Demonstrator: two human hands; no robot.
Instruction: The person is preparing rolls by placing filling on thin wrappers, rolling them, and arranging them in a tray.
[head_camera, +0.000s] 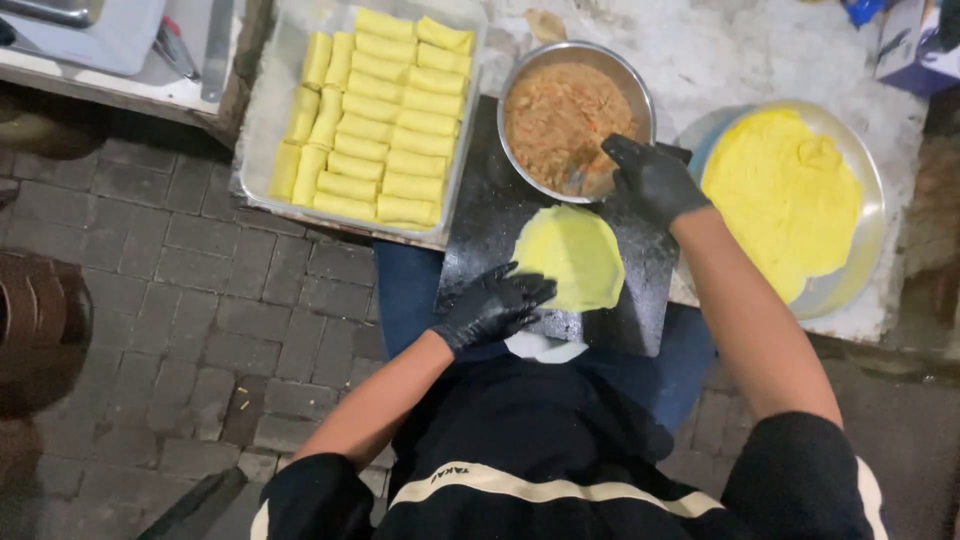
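A round yellow wrapper (572, 255) lies flat on a black board (490, 210) on my lap. My left hand (492, 305), in a black glove, rests on the board with fingertips touching the wrapper's near left edge. My right hand (652, 180), also gloved, reaches into the metal bowl (630, 80) of brown minced filling (555, 120) and grips a utensil whose end is sunk in the filling. What kind of utensil it is stays hidden by the hand.
A metal tray (268, 120) of several rolled yellow wrappers (385, 120) stands at the left. A round dish (868, 250) stacked with flat yellow wrappers (785, 195) sits at the right. Grey paving bricks (200, 290) cover the ground to my left.
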